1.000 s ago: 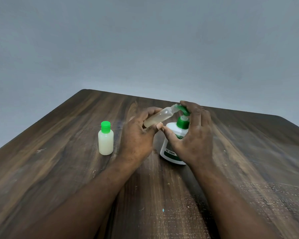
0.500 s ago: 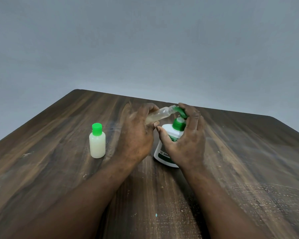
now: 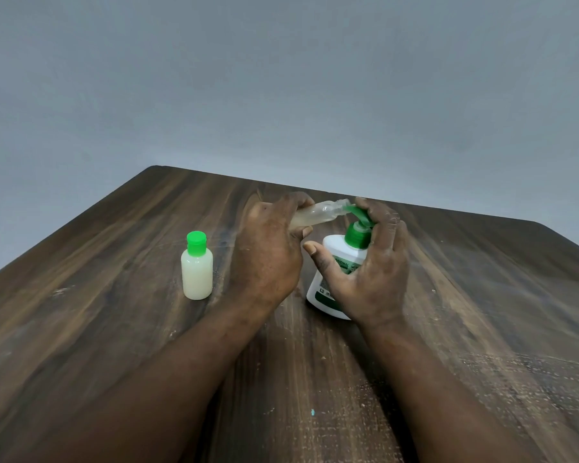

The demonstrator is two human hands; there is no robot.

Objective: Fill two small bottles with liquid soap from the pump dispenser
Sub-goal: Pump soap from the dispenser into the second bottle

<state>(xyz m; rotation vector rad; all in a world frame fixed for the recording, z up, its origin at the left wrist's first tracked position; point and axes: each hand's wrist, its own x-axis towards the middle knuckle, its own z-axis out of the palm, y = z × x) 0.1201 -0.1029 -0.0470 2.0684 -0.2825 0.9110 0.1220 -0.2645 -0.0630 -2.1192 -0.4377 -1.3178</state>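
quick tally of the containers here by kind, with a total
small bottles: 2 (capped small bottle standing on the table; open small bottle tilted in the left hand, mouth at the nozzle)
pump dispensers: 1 (pump dispenser, right hand on its green pump)
total: 3

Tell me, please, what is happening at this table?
A person is filling a small clear bottle from a white pump dispenser. The left hand holds it tilted, its mouth at the green spout; the right hand curls over the dispenser's top. A second small bottle, full and green-capped, stands on the table to the left.
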